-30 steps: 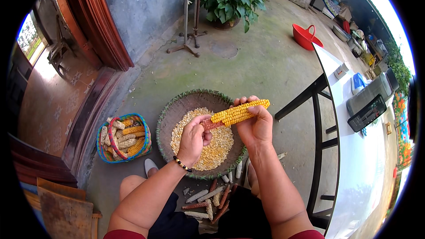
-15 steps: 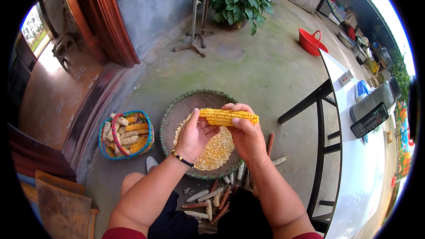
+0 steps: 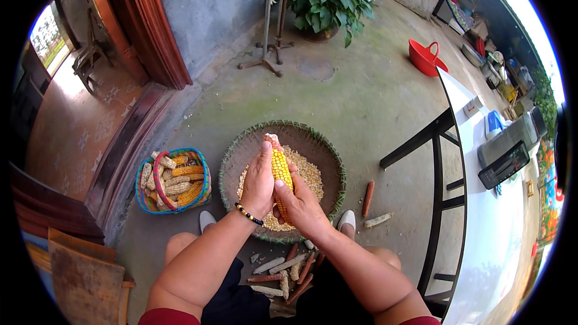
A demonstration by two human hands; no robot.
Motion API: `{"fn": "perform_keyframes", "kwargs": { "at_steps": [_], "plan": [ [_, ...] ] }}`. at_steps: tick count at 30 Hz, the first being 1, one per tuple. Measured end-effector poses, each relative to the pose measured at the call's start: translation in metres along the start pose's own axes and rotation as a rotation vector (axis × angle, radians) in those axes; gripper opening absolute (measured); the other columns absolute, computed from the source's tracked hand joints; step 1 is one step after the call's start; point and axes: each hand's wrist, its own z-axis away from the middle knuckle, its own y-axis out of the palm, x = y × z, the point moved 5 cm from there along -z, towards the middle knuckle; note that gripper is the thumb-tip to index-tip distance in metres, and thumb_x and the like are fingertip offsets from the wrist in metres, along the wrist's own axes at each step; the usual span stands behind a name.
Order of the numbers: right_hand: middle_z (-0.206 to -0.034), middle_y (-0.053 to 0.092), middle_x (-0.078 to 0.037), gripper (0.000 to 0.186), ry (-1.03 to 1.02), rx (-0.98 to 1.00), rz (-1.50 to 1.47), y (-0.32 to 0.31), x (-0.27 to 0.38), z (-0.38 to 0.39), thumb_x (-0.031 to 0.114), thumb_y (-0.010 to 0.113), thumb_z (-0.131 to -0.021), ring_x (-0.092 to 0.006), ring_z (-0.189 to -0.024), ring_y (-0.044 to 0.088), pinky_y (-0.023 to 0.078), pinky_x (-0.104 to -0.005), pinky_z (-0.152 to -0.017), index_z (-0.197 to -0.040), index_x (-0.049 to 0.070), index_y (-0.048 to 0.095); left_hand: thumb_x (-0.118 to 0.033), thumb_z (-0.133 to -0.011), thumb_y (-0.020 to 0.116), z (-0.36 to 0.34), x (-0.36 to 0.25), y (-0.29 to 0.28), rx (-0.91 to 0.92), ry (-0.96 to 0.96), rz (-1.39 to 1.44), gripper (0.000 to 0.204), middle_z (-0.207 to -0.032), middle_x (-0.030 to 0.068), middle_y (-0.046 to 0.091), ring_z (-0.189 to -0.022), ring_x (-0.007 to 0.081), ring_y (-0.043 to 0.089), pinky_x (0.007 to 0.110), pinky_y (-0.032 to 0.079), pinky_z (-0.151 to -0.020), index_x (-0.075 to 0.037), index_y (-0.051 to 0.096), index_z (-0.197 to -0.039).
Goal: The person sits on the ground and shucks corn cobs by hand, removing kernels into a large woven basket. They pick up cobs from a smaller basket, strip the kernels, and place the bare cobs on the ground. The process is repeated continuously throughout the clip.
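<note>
Both my hands are closed around one yellow corn cob (image 3: 280, 168), held nearly upright over a round shallow basket (image 3: 328, 144) with green lacing on its rim. The cob's far tip is bare and reddish-white, while kernels cover the part below. My left hand (image 3: 259, 177), with a beaded bracelet at the wrist, wraps the cob's left side. Lower down, my right hand (image 3: 301, 201) grips it from the right, thumb pressed on the kernels. Loose corn kernels (image 3: 310, 171) lie in the basket beneath. My fingers hide part of the cob.
Left of the round basket stands a blue-green woven basket (image 3: 208, 189) of unshelled cobs. Stripped cobs (image 3: 292, 262) litter the floor between my feet, two more lying to the right. A white table (image 3: 487, 229) with black legs, carrying a phone (image 3: 506, 165), is at the right.
The corn cob has turned from lying level to nearly upright, its bare tip now pointing away from me. My left hand has closed on it, and my right hand has moved lower and leftward.
</note>
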Motion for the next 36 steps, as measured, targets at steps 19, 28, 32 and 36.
{"fn": "perform_keyframes", "kwargs": {
  "at_steps": [19,28,32,36],
  "plan": [
    [-0.103,0.059,-0.017,0.055,-0.371,-0.229,0.218,0.010,-0.007,0.004,0.029,0.038,-0.099,-0.0223,-0.081,0.059,0.048,-0.0337,-0.071,-0.143,0.002,0.019,-0.035,-0.100,0.033,0.004,-0.002,-0.007,-0.055,0.004,-0.126,0.040,-0.080,0.0086,0.060,-0.066,0.0159,0.059,0.029,0.050,-0.064,-0.002,0.055,-0.096],
    [-0.075,0.049,-0.002,0.052,-0.145,-0.149,0.060,0.009,-0.010,0.006,0.030,0.034,-0.101,-0.0074,-0.048,0.039,0.033,-0.0227,-0.041,-0.146,0.009,0.017,-0.041,-0.096,0.045,0.001,0.001,-0.002,0.007,0.010,-0.202,0.036,-0.075,0.0065,0.056,-0.064,0.0149,0.058,0.027,0.049,-0.058,-0.005,0.049,-0.095],
    [-0.069,0.047,-0.002,0.053,-0.148,-0.160,0.031,0.010,-0.014,0.005,0.030,0.035,-0.101,-0.0075,-0.044,0.036,0.031,-0.0231,-0.038,-0.146,0.010,0.016,-0.038,-0.098,0.040,-0.001,0.005,-0.006,0.010,0.024,-0.214,0.034,-0.076,0.0076,0.057,-0.065,0.0158,0.058,0.028,0.050,-0.059,-0.005,0.049,-0.098],
    [-0.069,0.047,-0.002,0.054,-0.103,-0.168,0.049,0.009,-0.018,0.006,0.031,0.035,-0.101,-0.0077,-0.043,0.036,0.032,-0.0234,-0.038,-0.146,0.010,0.016,-0.037,-0.100,0.033,-0.003,0.008,-0.010,0.002,0.000,-0.211,0.037,-0.075,0.0082,0.057,-0.064,0.0171,0.059,0.029,0.051,-0.059,-0.005,0.050,-0.097]
  ]
}}
